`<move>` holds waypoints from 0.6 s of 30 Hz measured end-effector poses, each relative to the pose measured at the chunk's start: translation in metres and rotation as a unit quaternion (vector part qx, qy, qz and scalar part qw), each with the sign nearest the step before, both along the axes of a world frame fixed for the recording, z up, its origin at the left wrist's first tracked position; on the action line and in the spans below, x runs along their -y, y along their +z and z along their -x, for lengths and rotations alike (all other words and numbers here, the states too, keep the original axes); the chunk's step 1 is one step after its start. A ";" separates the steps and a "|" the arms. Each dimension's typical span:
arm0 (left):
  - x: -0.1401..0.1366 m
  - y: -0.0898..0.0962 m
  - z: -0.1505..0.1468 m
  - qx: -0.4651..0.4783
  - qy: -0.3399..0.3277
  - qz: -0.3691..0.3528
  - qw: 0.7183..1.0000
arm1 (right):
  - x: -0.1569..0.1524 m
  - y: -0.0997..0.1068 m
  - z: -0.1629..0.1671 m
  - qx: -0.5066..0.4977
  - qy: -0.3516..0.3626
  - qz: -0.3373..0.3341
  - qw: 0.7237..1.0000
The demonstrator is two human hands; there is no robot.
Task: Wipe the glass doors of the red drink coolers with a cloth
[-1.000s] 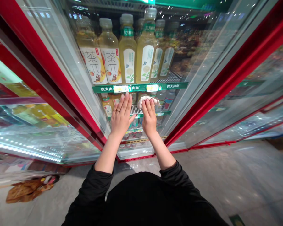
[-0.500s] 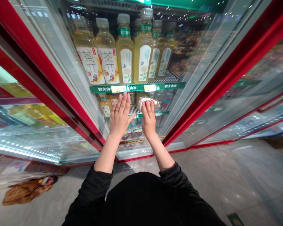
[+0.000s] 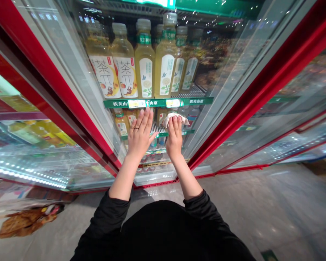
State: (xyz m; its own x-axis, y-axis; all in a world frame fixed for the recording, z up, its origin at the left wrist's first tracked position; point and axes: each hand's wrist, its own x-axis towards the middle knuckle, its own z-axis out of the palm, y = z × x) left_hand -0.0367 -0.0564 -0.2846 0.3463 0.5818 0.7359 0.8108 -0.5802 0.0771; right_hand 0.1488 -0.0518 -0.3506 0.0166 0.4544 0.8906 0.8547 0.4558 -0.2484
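My left hand point(image 3: 140, 135) lies flat against the glass door point(image 3: 222, 50) of a drinks fridge, fingers stretched out, a ring on one finger. Under the fingers of my right hand point(image 3: 174, 137) a crumpled white cloth point(image 3: 182, 119) is pressed to the same glass; its edges stick out around the fingertips. Behind the glass, just above both hands, runs a green shelf strip point(image 3: 203, 100) with price tags. Bottles of pale yellow tea point(image 3: 144, 65) stand upright on that shelf, next to white-labelled bottles point(image 3: 125, 69).
Red door frames point(image 3: 250, 83) slant down on both sides. More bottles point(image 3: 38, 132) show in the left-hand fridge. A brown patterned item point(image 3: 24, 222) lies at the lower left, near the grey tiled floor point(image 3: 250, 206).
Both my hands have slid slightly to the right on the glass, the cloth moving along under my right fingers. The view has shifted a little.
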 end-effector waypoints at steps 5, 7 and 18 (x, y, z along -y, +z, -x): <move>-0.001 0.002 -0.004 0.001 -0.004 0.017 1.000 | 0.010 -0.013 0.000 0.048 0.040 0.056 0.996; -0.001 0.002 -0.005 0.001 -0.004 0.016 1.000 | 0.015 -0.020 -0.008 0.054 0.036 0.059 0.996; -0.003 0.003 -0.013 0.000 -0.006 -0.005 1.000 | 0.007 0.002 -0.016 0.049 -0.007 0.023 0.999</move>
State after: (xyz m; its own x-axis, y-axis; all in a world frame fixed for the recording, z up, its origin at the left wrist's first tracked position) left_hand -0.0234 -0.0536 -0.2819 0.3530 0.5702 0.7418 0.8034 -0.5910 0.0720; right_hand 0.1647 -0.0586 -0.3489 -0.0633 0.4951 0.8665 0.8819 0.4342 -0.1836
